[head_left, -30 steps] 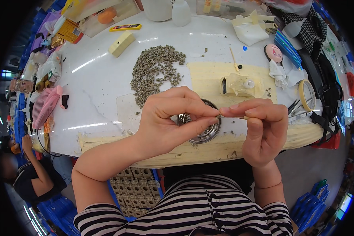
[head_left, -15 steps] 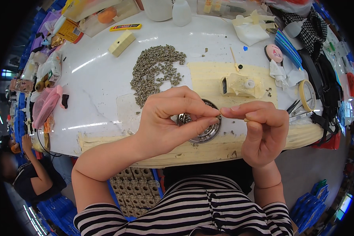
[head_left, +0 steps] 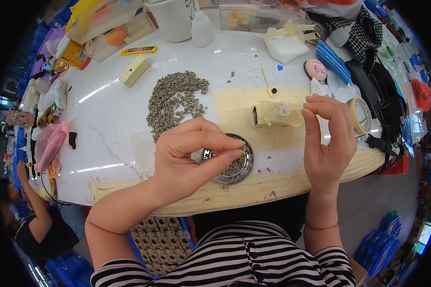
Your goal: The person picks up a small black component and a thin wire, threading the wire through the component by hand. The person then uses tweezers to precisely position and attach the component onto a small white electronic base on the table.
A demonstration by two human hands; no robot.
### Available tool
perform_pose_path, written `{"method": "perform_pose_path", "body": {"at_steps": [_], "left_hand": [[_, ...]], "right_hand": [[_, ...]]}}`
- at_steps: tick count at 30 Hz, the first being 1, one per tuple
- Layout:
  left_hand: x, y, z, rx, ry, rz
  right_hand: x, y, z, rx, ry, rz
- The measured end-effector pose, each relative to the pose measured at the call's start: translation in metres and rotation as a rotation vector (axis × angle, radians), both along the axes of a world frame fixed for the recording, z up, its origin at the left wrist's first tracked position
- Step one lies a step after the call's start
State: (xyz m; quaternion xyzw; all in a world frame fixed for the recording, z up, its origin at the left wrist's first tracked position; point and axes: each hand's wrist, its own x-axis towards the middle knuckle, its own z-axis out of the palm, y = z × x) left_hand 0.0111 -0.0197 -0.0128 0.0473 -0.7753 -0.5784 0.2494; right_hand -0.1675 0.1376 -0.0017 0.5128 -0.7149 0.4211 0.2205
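My left hand (head_left: 189, 150) is closed in a pinch above a round metal dish (head_left: 230, 181) of small metal parts. What its fingertips hold is too small to make out. My right hand (head_left: 329, 138) pinches a thin needle-like stick (head_left: 296, 110). The stick's far end is at the white nozzle (head_left: 285, 111) on a tape-wrapped block (head_left: 263, 117). Beyond my left hand, a heap of small grey metal parts (head_left: 165, 103) lies on the white table (head_left: 105, 119).
Masking tape covers the near table edge (head_left: 177, 203). A tape roll (head_left: 360, 116) and black bag (head_left: 395, 105) lie right. A pale block (head_left: 134, 71), white bucket (head_left: 170, 21) and squeeze bottle (head_left: 203, 31) are farther off. Another person (head_left: 40, 222) sits at left.
My right hand has left my left fingertips and moved right and away, to beside the white nozzle. My left hand keeps its pinch over the dish. The whole view has shifted somewhat.
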Motion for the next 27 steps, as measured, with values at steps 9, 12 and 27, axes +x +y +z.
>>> {"method": "perform_pose_path", "body": {"at_steps": [9, 12, 27], "left_hand": [[0.003, -0.002, 0.0, -0.021, 0.042, 0.01], [0.003, 0.0, 0.003, -0.021, 0.052, -0.01], [0.003, 0.004, 0.001, -0.223, 0.102, 0.061]], "right_hand": [[0.025, 0.008, 0.008, 0.062, -0.233, 0.212], [0.037, 0.003, 0.005, 0.171, -0.528, 0.458], [0.056, -0.006, -0.006, 0.05, -0.225, 0.294]]}}
